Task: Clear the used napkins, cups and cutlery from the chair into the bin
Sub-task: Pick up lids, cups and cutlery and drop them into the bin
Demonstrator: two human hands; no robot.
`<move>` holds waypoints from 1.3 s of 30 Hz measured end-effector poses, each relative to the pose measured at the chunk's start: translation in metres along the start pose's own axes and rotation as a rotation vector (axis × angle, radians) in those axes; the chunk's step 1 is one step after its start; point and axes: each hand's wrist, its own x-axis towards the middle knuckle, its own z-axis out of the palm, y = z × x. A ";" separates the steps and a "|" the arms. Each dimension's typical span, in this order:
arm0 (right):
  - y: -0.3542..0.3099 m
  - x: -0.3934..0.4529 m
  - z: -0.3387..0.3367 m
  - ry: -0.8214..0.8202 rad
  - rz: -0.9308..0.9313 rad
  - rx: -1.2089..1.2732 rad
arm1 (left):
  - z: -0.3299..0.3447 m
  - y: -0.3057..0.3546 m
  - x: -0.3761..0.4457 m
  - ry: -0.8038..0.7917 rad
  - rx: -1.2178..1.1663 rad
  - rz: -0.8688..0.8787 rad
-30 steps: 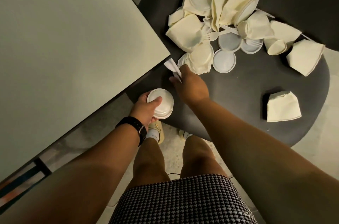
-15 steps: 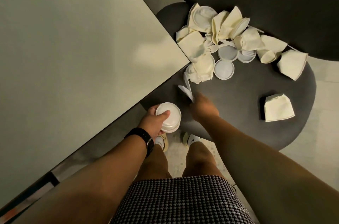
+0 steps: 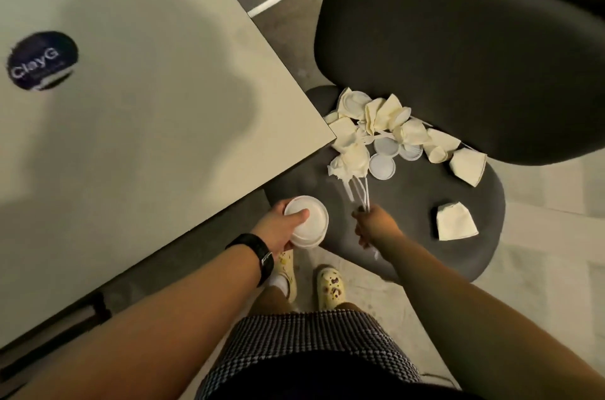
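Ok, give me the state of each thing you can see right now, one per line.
Left hand: grips stacked lids.
Stacked lids: held off the chair.
Right hand: grips plastic cutlery.
Plastic cutlery: bunched, held upright-ish.
Pile of napkins and cups: on chair seat.
Lone folded napkin: lying apart.

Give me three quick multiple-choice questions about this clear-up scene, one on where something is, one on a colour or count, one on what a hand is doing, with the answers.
1. Where does the lone folded napkin lie?
A. on the chair seat, apart from the pile
B. on the table
C. on the floor

2. What colour is the chair seat?
A. white
B. dark grey
C. red

3. What is the right hand doing?
A. resting flat on the table
B. hanging idle
C. gripping white plastic cutlery

Answers:
1 A, it sits alone on the seat, right of the heap of napkins and cups.
2 B, the cushion is dark grey.
3 C, its fingers curl round the cutlery, while the left hand holds stacked cups.
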 end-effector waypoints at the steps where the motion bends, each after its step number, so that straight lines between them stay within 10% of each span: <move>1: -0.003 -0.007 -0.002 -0.010 -0.028 -0.035 | -0.003 -0.003 -0.010 0.023 -0.036 0.012; 15: -0.054 -0.128 0.053 -0.252 -0.389 -0.301 | -0.076 -0.072 -0.128 0.225 -0.640 0.215; 39: -0.117 -0.377 0.531 -0.754 -0.463 -0.672 | -0.461 -0.343 -0.329 0.698 -1.185 0.262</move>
